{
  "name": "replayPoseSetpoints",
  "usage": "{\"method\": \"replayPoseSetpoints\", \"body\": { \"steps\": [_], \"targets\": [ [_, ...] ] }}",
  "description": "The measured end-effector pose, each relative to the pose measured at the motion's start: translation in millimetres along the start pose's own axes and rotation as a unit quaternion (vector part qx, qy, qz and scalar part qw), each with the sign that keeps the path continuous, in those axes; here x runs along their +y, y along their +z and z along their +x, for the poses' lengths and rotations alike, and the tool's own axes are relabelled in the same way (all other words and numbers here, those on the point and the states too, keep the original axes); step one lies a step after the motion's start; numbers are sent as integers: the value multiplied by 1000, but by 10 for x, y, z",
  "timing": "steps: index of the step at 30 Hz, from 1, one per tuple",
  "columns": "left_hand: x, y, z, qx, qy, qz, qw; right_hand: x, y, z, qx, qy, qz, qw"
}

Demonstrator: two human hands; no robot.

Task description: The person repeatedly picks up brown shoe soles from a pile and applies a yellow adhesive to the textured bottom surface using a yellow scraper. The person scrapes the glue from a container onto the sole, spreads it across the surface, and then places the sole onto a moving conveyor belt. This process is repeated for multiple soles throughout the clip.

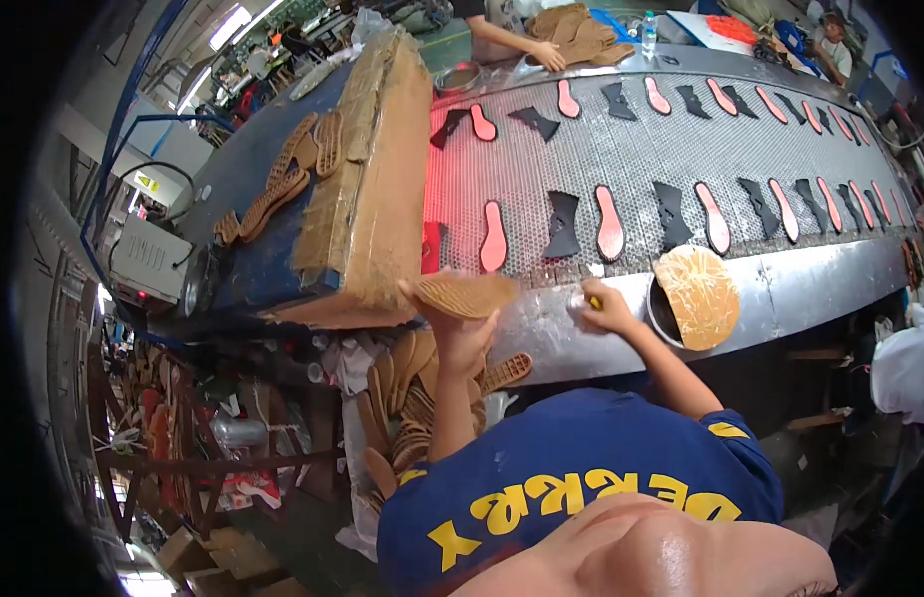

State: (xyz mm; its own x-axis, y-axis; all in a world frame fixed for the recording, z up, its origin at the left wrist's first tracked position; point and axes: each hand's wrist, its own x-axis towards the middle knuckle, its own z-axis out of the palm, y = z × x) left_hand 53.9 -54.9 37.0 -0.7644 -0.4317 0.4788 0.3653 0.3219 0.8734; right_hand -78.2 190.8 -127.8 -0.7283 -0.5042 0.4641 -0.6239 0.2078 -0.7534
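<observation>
My left hand (466, 343) is closed on a tan shoe sole (464, 295), held up by the tunnel's cardboard-covered end; the sole is slightly blurred. In my right hand (611, 308), closed over the metal ledge, is a small tool with a yellow handle (594, 301); its working end cannot be made out. Right of that hand stands a round pot (665, 310), partly covered by a tan disc (703, 297) streaked with pale strands. Beyond both hands, pink-topped soles (493, 237) and black shoe uppers (562, 225) lie in two rows on a mesh conveyor belt (641, 149).
Left of the belt is a blue machine housing (218, 204) edged with taped cardboard (382, 169), with several soles (273, 204) on top. More tan soles (407, 383) are heaped below my left arm. Across the belt, a co-worker's hand (550, 55) touches piled soles (581, 38) near a bottle (649, 33).
</observation>
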Motion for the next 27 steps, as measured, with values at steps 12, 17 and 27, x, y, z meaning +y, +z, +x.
{"method": "replayPoseSetpoints", "body": {
  "steps": [12,17,27],
  "targets": [
    [145,336,146,-68,131,-48,988,-2089,-831,467,17,-102,23,994],
    [313,424,185,-97,73,-206,971,-2251,-673,515,120,-105,38,986],
    [439,471,207,-183,-13,-599,779,-2093,-742,777,257,-138,-87,953]
  ]
}}
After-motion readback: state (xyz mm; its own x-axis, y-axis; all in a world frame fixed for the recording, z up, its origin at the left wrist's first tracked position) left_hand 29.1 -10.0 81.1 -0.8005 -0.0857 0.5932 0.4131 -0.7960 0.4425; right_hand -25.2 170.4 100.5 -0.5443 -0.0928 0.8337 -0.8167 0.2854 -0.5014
